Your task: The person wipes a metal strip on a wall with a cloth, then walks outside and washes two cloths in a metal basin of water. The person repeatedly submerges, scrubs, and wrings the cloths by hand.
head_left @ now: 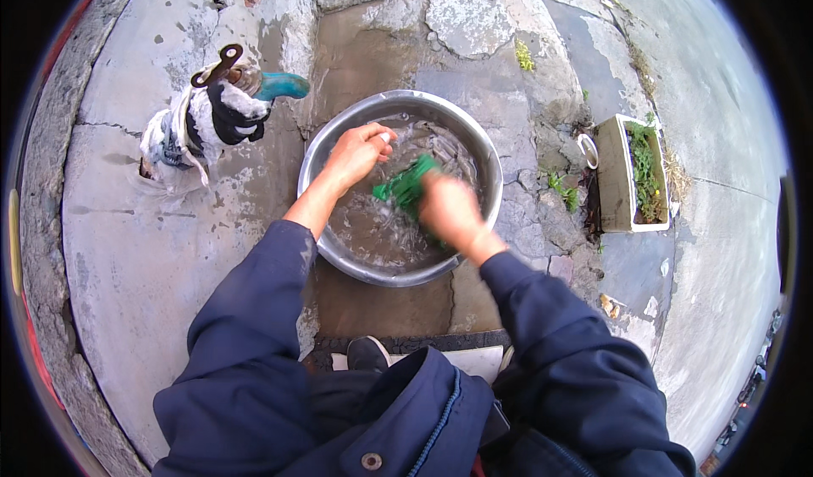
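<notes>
A round metal basin (494, 151) of murky, rippling water stands in front of me. My right hand (453, 210), smeared by motion, is closed on a crumpled green cloth (405, 185) over the water, right of the basin's middle. Above the basin's left part is my left hand (360, 154), its fingers pinched together. A small whitish spot shows at those fingertips; what it is I cannot make out. The two hands are apart, and the cloth lies between them, nearer the right one.
At the left, a standpipe tap wrapped in black and white rags (199, 126) ends in a teal hose piece (284, 86). A white planter box (616, 176) with green plants stands at the right, beside a white ring (588, 150). The paving (474, 28) is cracked. My dark shoe (367, 354) is below the basin.
</notes>
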Tool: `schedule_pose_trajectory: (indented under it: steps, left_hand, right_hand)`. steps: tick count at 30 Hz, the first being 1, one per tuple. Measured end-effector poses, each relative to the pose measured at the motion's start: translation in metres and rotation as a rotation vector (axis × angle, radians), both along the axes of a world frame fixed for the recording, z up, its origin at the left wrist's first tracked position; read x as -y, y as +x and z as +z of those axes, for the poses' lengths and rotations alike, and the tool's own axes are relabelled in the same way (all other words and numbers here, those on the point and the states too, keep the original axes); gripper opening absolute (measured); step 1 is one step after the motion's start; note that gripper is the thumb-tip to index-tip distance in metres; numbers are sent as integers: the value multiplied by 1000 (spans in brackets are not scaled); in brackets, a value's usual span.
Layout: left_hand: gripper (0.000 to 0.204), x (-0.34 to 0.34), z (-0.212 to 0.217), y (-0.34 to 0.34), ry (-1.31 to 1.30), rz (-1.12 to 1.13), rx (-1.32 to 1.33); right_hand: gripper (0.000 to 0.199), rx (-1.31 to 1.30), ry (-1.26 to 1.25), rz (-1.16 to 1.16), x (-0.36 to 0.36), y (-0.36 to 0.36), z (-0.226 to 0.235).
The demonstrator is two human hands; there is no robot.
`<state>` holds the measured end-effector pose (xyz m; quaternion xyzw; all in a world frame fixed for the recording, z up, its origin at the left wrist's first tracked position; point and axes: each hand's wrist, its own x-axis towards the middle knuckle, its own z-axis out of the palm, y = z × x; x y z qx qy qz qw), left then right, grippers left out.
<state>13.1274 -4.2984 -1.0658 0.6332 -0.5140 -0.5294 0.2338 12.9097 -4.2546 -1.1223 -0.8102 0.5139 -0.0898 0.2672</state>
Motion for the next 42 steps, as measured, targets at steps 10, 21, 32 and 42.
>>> schedule_pose_trajectory:
  steps: [10,21,32,42]
  left_hand:
    - [43,-5,-24,4,210,77,-73]
    - [111,-56,-48,-37,823,-22,-500]
    - [80,-45,-58,-125,368,607,-838]
    - [61,-71,-46,-103,259,687,-961]
  right_hand:
    - [12,181,-72,-118,-24,13,-113]
    - [28,744,-22,-462,-4,5,-3]
    - [33,848,-227,-567,-71,34,38]
    - [28,738,-169,-481,-32,-13,116]
